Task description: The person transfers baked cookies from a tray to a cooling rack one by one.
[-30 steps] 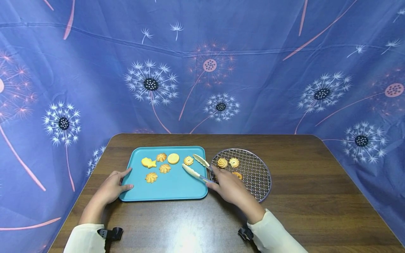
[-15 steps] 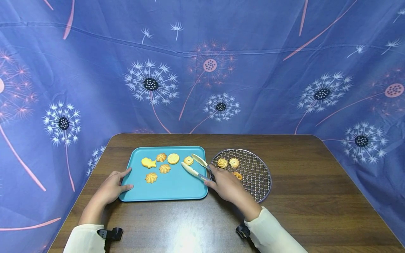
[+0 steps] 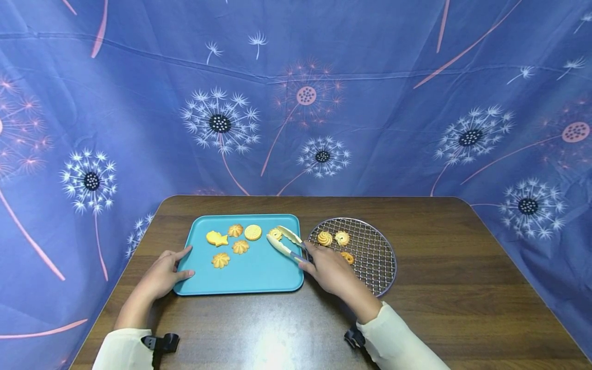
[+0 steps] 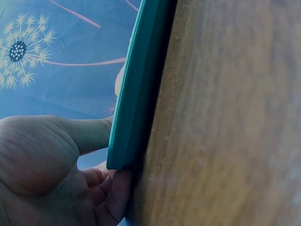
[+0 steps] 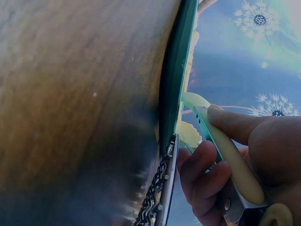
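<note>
My left hand (image 3: 162,275) grips the left edge of a blue tray (image 3: 250,282), thumb on top and fingers at the underside in the left wrist view (image 4: 51,174). My right hand (image 3: 330,270) holds cream-tipped tongs (image 3: 280,247) by the handles. The tong tips stand over the tray's right part, on either side of a round scalloped cookie (image 3: 275,233) that they partly hide. Whether they touch it I cannot tell. Elsewhere on the tray lie a fish-shaped cookie (image 3: 216,238), a round flat cookie (image 3: 253,232) and several flower-shaped cookies (image 3: 221,260).
Right of the tray stands a round wire rack (image 3: 374,257), partly under my right hand. It bears a swirl cookie (image 3: 325,238), a flower cookie (image 3: 342,237) and a ring cookie (image 3: 348,257). A blue dandelion cloth (image 3: 379,128) hangs behind the wooden table (image 3: 439,288).
The tong tips have drawn closer together about the scalloped cookie. My right hand has shifted slightly left. My left hand and the tray have stayed in place.
</note>
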A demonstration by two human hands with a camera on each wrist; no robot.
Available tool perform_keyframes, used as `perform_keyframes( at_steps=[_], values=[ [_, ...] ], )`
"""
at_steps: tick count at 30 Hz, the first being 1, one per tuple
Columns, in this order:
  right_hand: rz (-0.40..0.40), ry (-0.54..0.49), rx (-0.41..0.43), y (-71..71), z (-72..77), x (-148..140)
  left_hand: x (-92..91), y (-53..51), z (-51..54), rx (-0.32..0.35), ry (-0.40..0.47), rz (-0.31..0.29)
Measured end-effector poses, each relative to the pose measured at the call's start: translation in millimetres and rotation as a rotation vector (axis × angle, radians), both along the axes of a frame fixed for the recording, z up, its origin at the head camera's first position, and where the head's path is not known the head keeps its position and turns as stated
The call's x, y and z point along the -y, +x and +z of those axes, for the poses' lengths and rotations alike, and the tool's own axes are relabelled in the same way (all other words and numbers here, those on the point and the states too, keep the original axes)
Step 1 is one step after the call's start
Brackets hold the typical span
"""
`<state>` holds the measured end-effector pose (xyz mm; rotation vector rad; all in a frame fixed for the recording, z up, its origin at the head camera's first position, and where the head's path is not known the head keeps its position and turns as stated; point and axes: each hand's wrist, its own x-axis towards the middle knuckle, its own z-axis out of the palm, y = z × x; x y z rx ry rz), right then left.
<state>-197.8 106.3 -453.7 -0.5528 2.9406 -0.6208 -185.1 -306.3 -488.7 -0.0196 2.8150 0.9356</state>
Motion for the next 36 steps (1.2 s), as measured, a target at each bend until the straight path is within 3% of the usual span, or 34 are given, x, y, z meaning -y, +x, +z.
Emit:
perform_keyframes(
  at_steps=[11,28,36],
  values=[
    [0.008,-0.010,-0.039,1.3,-0.5,-0.6,-1.4,1.7,2.3,-0.043,-0.013,-0.025],
    [-0.001,-0.029,-0.041,8.3,2.7,-7.7,-1.3,-0.4,2.6,-0.008,-0.014,-0.010],
    [0.000,-0.025,-0.094,14.5,5.0,-14.8,-1.1,-0.5,2.7,0.000,-0.018,-0.003]
  ],
)
